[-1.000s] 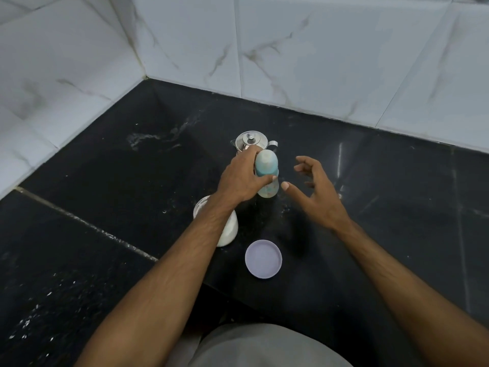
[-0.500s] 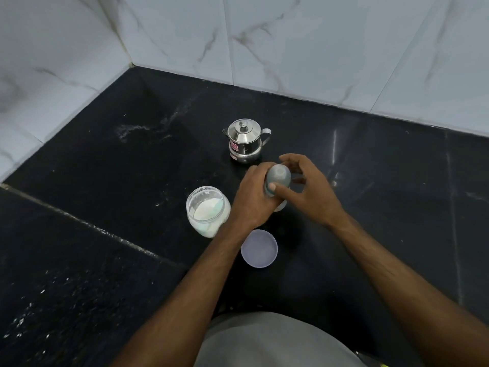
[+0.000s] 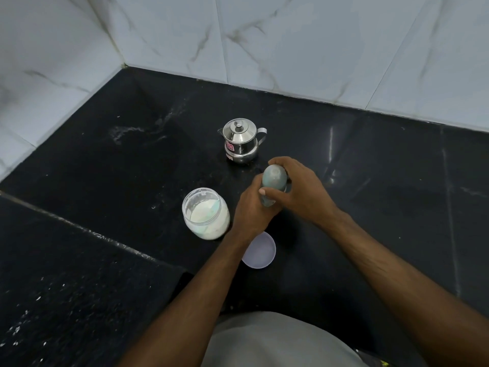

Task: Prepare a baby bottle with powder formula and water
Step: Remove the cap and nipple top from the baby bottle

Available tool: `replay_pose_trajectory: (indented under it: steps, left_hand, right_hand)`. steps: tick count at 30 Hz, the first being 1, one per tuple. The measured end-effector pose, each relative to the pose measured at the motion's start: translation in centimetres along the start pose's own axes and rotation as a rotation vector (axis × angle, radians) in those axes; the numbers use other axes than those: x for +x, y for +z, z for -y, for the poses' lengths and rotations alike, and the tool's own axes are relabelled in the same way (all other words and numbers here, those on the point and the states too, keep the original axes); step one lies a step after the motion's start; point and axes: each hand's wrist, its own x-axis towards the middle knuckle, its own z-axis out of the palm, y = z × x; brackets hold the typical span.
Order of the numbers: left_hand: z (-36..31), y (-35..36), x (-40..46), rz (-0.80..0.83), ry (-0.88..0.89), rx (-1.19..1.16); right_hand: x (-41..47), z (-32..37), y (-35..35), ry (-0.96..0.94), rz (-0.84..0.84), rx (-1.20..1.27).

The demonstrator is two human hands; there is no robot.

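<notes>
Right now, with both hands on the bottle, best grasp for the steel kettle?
Take the kettle by the loop handle on its right side, coming in from the right. It stands upright with its lid on, the spout points left, and the handle side is open. The right hand is nearest, though it and the left hand hold the bottle.

A glossy black stone counter [image 3: 105, 160] meets white marble-veined wall tiles [image 3: 304, 49] in a corner.

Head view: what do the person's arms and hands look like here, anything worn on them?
Both forearms are bare to the frame edge: no sleeves, watch, bracelet or gloves visible. The left hand and right hand show no rings. A grey garment shows at the bottom.
</notes>
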Motion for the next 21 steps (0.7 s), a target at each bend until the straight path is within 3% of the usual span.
replay_pose_trajectory:
  steps: [14, 18, 21]
  left_hand:
    - [0.1, 0.9, 1.1, -0.014, -0.055, 0.134]
    - [0.6, 0.8, 1.2, -0.006, -0.059, 0.132]
    - [0.6, 0.8, 1.4, 0.000, -0.076, 0.126]
  right_hand:
    - [0.3, -0.3, -0.2, -0.032, 0.053, -0.095]
    - [0.2, 0.1, -0.9, -0.092, 0.036, 0.033]
    - [1.3, 1.7, -2.7, -0.125, -0.098, 0.211]
